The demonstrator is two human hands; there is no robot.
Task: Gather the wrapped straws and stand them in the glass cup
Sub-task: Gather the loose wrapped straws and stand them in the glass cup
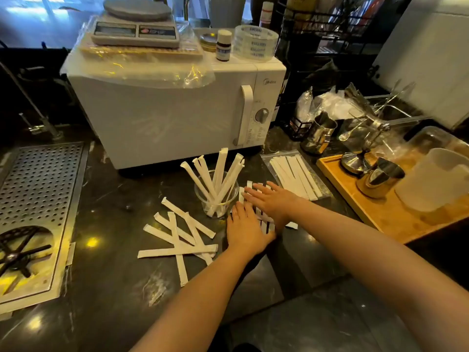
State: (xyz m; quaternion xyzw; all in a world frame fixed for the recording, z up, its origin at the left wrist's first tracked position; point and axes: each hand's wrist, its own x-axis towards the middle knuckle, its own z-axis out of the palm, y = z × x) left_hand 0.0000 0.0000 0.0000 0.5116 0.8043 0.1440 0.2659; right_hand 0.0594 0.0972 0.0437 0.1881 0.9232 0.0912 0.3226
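A glass cup (203, 191) stands on the dark counter in front of the microwave, with several white wrapped straws (220, 174) standing in it and fanning outward. A loose pile of wrapped straws (182, 237) lies crossed on the counter to the cup's left front. Just right of the cup, another group of wrapped straws (261, 219) lies flat under my hands. My left hand (245, 231) and my right hand (272, 200) rest palm-down on that group, fingers spread, and hide most of it.
A white microwave (165, 110) stands behind the cup, with a scale (134, 29) and tape rolls on top. A clear bag of more straws (295, 177) lies to the right. A wooden tray (355, 199) holds metal cups and a pitcher. A perforated metal drain grate (38, 184) is at left.
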